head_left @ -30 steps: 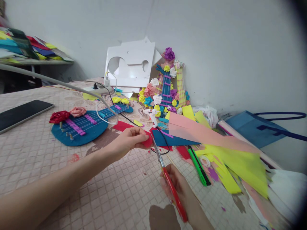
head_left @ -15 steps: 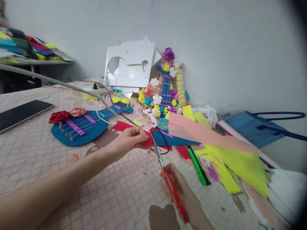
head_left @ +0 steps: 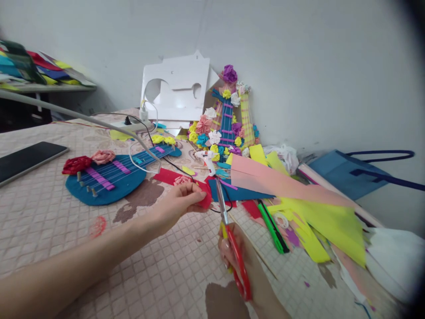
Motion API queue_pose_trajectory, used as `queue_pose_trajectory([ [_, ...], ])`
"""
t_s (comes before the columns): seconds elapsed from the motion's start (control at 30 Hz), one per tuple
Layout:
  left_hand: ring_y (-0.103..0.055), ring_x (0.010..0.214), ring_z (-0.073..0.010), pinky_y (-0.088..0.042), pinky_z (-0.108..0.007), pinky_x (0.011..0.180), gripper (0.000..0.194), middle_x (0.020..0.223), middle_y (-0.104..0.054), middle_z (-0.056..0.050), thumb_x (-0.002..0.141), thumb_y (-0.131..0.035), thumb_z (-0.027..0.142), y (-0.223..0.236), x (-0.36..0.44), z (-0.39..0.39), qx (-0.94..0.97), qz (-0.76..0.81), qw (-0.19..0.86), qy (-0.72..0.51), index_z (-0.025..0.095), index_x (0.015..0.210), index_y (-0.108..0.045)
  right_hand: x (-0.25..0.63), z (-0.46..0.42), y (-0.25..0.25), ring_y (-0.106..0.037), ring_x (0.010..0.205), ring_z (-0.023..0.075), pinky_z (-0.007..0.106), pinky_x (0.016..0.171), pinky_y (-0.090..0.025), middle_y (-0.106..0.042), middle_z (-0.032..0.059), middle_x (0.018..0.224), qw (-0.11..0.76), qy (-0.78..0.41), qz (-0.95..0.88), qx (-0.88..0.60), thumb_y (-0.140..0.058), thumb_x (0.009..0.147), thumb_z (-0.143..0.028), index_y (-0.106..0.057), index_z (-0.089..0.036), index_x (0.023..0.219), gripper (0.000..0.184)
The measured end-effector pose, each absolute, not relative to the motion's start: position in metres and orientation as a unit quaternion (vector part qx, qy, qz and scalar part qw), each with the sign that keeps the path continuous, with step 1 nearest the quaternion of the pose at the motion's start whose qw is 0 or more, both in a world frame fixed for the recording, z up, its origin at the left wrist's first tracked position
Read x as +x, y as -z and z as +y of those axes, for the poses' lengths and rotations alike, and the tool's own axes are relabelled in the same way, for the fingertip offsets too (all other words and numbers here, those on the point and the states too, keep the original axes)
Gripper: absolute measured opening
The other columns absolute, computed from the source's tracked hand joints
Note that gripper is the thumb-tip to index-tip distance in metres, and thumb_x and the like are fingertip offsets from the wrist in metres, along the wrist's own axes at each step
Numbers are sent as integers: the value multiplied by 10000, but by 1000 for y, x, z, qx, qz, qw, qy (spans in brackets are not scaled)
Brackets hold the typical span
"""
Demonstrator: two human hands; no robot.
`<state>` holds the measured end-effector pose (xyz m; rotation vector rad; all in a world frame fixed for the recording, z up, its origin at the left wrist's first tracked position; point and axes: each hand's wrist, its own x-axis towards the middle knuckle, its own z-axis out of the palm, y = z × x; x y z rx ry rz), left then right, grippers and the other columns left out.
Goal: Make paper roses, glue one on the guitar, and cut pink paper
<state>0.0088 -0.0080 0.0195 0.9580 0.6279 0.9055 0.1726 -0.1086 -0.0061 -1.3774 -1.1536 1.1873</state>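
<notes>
The red piece (head_left: 206, 200) is pinched between your left thumb and fingers, above the surface (head_left: 139, 274), with your left hand (head_left: 186, 197) in front of a red strip (head_left: 168, 176). Your right hand (head_left: 237, 250) is closed around the handles of the scissors (head_left: 222, 204); their blades stand just beside the piece's free edge, pointing away from you. I'd keep that edge flat and taut, fingertips back from the blades, and turn the piece rather than your wrist for an even curve.

Beyond your hands lies the white glue gun (head_left: 206, 156); to the left is the blue guitar shape (head_left: 122, 188), to the right the green cutter (head_left: 270, 226). No brand or writing can be read; the glue gun's markings are too small.
</notes>
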Motion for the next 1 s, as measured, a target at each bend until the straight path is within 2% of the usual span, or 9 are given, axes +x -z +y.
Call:
queue_pose_trajectory([
  [0.13,-577,693,-113,-466,-266,720,231,714,-622,0,751,-688,337,-8,19,-27,453,311,743,-382,147,693,-570,169,-105,-3,-465,571,111,218,504,-391,-522,-25,708,533,-456,-447,-555,-709,667,-432,-466,-223,802,347],
  [0.23,-583,726,-120,-450,-259,729,230,726,-624,5,767,-674,347,-2,25,-37,460,317,746,-363,151,706,-570,166,-103,-3,-493,603,115,234,545,-420,-569,-11,806,549,-445,-442,-553,-704,674,-360,-462,-228,863,335],
  [0.37,-600,753,-131,-441,-254,720,222,788,-663,-15,775,-669,352,0,27,-42,453,308,763,-344,154,734,-576,161,-101,-1,-513,637,114,232,583,-434,-551,-22,788,556,-424,-431,-570,-671,699,-280,-458,-222,874,281],
  [0.57,-596,757,-130,-435,-249,710,237,826,-674,-28,746,-693,364,2,26,-41,453,320,770,-317,153,745,-585,162,-99,-1,-481,557,102,206,483,-388,-509,-36,705,546,-430,-420,-584,-661,707,-337,-457,-215,854,280],
  [0.7,-577,674,-118,-429,-239,654,242,747,-653,-24,709,-725,340,4,25,-37,479,326,761,-292,143,742,-590,165,-98,0,-450,551,96,205,483,-369,-491,-41,706,535,-447,-422,-579,-688,692,-356,-459,-214,848,311],
  [0.8,-577,678,-123,-442,-251,669,244,714,-637,-18,705,-726,337,1,23,-33,483,337,747,-308,141,705,-581,169,-101,4,-422,560,90,208,500,-352,-471,-43,719,523,-465,-447,-558,-670,728,-412,-454,-211,861,324],
  [0.9,-579,698,-121,-454,-258,697,242,713,-628,-8,710,-723,335,-4,21,-28,467,339,739,-346,148,699,-569,172,-104,5,-389,555,88,215,506,-331,-431,-47,698,503,-480,-466,-547,-574,809,-492,-451,-206,870,317],
  [1.0,-583,713,-119,-461,-269,726,245,738,-639,-6,711,-723,337,-7,18,-24,449,341,737,-373,157,706,-556,171,-105,2,-377,539,90,216,489,-314,-417,-51,664,485,-494,-462,-554,-555,798,-551,-444,-205,831,365],
])
